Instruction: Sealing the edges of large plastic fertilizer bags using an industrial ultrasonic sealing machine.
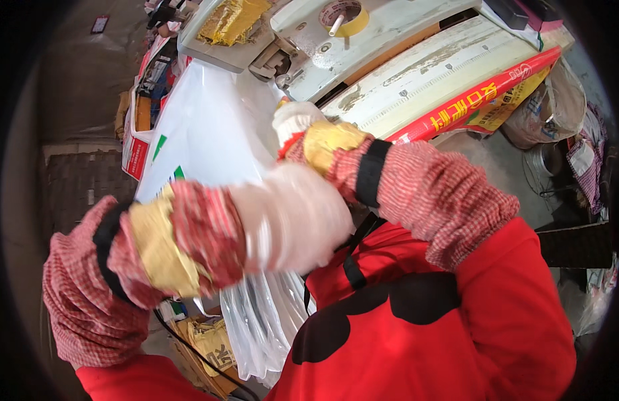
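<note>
My left hand (299, 217), in a whitish glove, is smeared by motion in the middle of the view, so its fingers cannot be read. Beyond it, my right hand (299, 120) wears a white knit glove beside the work end of a worn white machine (299, 47) that looks like a sewing machine. Its fingers are bunched and mostly hidden. Under and left of both hands spreads a large white plastic sheet or bag (212, 117) with green marks. Its lower part hangs in folds below my left arm. Whether either hand grips it cannot be made out.
A tape roll (346, 19) rests on the machine. To the right lies a red printed sack (480, 100) along a pale worn board (416, 73). A clear bag (547, 110) and a wire coil (543, 160) sit at far right. A dark cable (195, 351) runs at lower left.
</note>
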The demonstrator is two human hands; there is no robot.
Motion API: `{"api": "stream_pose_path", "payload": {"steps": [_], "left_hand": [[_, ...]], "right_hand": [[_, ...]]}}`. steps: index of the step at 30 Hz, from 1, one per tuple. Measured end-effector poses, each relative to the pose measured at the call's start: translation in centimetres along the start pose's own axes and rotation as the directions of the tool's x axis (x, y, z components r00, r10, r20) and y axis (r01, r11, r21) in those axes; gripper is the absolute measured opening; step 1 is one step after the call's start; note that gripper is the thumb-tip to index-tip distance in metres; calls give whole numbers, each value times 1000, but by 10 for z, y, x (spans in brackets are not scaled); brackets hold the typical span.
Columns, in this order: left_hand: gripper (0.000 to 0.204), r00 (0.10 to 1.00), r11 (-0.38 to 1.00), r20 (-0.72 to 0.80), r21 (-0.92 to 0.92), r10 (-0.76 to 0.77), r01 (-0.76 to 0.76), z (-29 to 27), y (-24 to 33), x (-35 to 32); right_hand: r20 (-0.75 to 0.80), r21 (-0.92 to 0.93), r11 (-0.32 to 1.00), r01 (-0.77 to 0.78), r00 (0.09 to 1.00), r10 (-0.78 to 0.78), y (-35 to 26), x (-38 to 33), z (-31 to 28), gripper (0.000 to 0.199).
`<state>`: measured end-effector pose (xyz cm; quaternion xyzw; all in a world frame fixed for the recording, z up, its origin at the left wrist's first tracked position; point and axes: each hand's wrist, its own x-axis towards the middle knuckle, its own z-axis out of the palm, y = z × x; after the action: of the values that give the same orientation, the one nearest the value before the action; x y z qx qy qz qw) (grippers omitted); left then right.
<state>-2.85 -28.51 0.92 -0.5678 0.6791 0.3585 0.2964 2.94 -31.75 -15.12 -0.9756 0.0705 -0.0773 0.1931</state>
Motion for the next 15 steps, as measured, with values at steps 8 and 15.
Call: {"api": "stream_pose_path", "payload": {"steps": [8, 15], "left_hand": [[24, 792, 747, -127, 273, -597, 607, -49, -44, -75], [10, 941, 895, -210, 309, -265, 321, 24, -14, -20]], "right_hand": [[50, 381, 916, 123, 987, -154, 10, 10, -11, 21], [24, 681, 706, 196, 957, -289, 19, 21, 19, 26]]}}
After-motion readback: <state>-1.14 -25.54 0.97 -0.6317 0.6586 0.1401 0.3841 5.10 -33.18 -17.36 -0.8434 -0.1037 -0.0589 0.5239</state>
